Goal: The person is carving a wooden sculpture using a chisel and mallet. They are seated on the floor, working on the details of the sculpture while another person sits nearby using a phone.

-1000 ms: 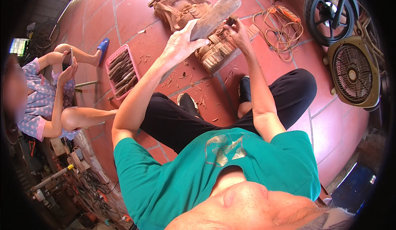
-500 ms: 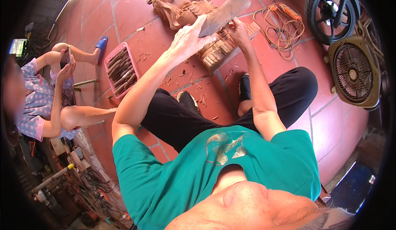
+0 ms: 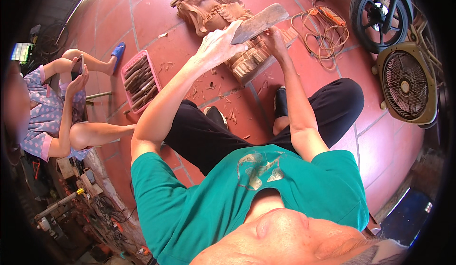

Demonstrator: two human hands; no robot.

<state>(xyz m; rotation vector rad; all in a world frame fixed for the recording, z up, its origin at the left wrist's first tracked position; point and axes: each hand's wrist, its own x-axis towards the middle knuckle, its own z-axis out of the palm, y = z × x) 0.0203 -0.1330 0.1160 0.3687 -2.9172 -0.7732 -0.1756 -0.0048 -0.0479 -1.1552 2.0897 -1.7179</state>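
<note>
My left hand (image 3: 217, 45) is wrapped round a flat wooden bat (image 3: 262, 22), which slants up to the right over the work. The bat's far end lies just above my right hand (image 3: 274, 42) in the picture; I cannot tell whether they touch. The right fingers are closed at the side of the carving's base, and what they hold is hidden. A carved wooden figure (image 3: 209, 9) lies on its back on the tiles, its ridged base (image 3: 251, 61) toward me and partly covered by the bat and hands.
Wood chips (image 3: 231, 114) litter the tiled floor (image 3: 156, 8) by my feet. A pink basket (image 3: 157, 82) of chisels stands at left, near a seated person (image 3: 47, 106) holding a phone. At right are a coiled cord (image 3: 327, 46), a box fan (image 3: 407, 86) and a motorbike wheel (image 3: 380, 15).
The bat's far end has come down slightly toward my right hand, and my left hand has shifted a little with it. The carving stays in place.
</note>
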